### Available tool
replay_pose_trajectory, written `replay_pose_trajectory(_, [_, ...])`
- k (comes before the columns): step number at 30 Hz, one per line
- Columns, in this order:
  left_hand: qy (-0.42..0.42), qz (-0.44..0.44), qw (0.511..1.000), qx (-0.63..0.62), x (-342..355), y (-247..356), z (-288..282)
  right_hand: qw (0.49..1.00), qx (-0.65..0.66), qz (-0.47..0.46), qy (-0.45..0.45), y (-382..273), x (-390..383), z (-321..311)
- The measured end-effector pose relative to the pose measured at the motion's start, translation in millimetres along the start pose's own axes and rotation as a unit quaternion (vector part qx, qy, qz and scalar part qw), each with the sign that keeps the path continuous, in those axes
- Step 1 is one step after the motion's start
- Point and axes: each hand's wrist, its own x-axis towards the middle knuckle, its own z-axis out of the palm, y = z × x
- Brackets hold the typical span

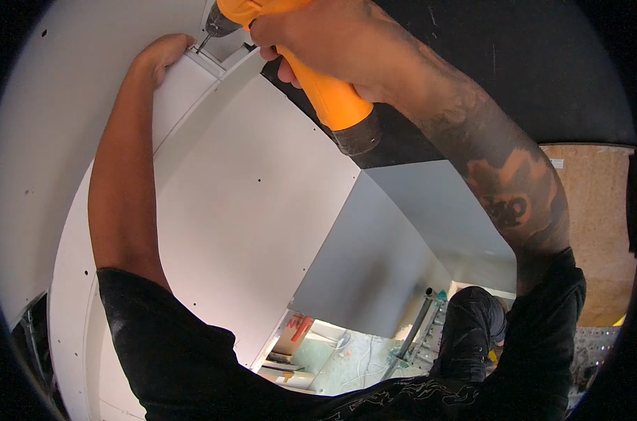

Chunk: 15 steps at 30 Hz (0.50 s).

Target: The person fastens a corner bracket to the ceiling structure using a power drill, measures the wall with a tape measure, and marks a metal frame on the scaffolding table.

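Note:
My right hand [311, 42] is wrapped round the grip of an orange cordless drill [325, 91] at the top of the view. The drill's dark chuck and thin bit [205, 43] point down and left at the end of a narrow white panel [181, 95]. On that same end my left hand [163, 56] is closed, its fingertips close beside the bit. The fingers partly hide the edge they grip. Whether a screw sits at the bit's tip is too small to tell.
A large white curved board [248, 182] with several dark screw spots fills the middle. Grey panels [374, 252] and a black surface [514, 70] lie to the right. Far below are a floor with a cable [360, 358], a metal pole [418, 323] and a wooden board [588, 231].

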Motion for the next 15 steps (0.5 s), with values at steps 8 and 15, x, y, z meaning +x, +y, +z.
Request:
replay_pose_trajectory(8, [-0.004,0.025,1.000,0.011,-1,0,5,0.993,-0.038,0.037,-0.107,-12,12,-15])
replay_pose_trajectory(15, [0.005,0.026,1.000,0.007,1,-3,2,0.995,-0.041,0.049,-0.080,-18,8,-12])
